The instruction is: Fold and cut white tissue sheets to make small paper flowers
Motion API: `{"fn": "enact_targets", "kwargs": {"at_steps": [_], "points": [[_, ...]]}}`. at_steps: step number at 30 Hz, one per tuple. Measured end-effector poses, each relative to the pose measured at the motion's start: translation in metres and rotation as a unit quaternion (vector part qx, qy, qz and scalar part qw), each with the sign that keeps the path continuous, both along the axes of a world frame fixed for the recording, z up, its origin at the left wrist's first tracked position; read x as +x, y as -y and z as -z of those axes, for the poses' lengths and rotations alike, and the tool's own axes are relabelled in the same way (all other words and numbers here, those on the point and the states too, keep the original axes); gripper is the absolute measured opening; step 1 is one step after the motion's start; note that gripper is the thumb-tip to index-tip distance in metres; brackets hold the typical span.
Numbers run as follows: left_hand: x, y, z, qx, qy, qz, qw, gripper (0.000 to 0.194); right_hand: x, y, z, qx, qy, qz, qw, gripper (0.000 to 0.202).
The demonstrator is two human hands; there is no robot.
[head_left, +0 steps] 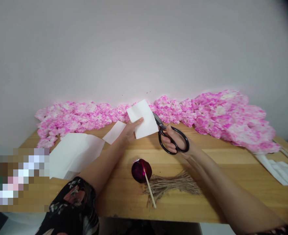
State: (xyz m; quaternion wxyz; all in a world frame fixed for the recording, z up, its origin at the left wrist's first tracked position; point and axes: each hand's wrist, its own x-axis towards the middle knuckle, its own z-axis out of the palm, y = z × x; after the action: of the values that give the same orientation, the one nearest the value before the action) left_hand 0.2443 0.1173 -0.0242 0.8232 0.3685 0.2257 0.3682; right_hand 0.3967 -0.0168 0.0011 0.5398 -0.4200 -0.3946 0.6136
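Note:
My left hand [132, 129] is closed on a white sheet of paper [145, 119], with the thumb lying across its face. The sheet is held up over the middle of the table. My right hand [174, 138] grips black-handled scissors [186, 143] by their loops. Their blades are parted at the right edge of the sheet and partly hidden behind it. Below the hands stands a small bowl of dark magenta liquid [139, 173], a wooden stick [150, 192] leaning out of it. Beside the bowl lies a bundle of thin dry brown twigs [175, 184].
Pink-and-white paper flowers [85, 114] are heaped along the wall at the back, highest on the right [232, 120]. White paper sheets [76, 151] and a smaller piece [113, 131] lie left. White crumpled material [281, 169] rests at the right edge of the wooden table [124, 209].

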Motion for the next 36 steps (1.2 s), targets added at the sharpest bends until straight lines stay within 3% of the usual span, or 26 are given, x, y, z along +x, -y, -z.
{"fn": "enact_targets", "kwargs": {"at_steps": [12,19,29,36], "points": [[0.0,-0.001,-0.005,-0.014,0.003,-0.031,0.999,0.047,0.005,-0.002,0.006,-0.016,-0.014,-0.044,0.999,0.053],[0.0,0.002,-0.007,-0.013,0.011,-0.009,1.0,0.053,0.006,-0.002,0.009,-0.001,0.01,-0.061,0.998,0.05],[0.001,0.001,0.0,0.037,-0.022,0.0,0.999,0.05,-0.001,0.001,-0.003,0.016,0.047,0.003,0.999,0.054],[0.001,0.001,0.001,0.031,-0.023,0.014,0.999,0.052,-0.003,0.002,-0.001,0.008,0.046,0.026,0.999,0.05]]}}
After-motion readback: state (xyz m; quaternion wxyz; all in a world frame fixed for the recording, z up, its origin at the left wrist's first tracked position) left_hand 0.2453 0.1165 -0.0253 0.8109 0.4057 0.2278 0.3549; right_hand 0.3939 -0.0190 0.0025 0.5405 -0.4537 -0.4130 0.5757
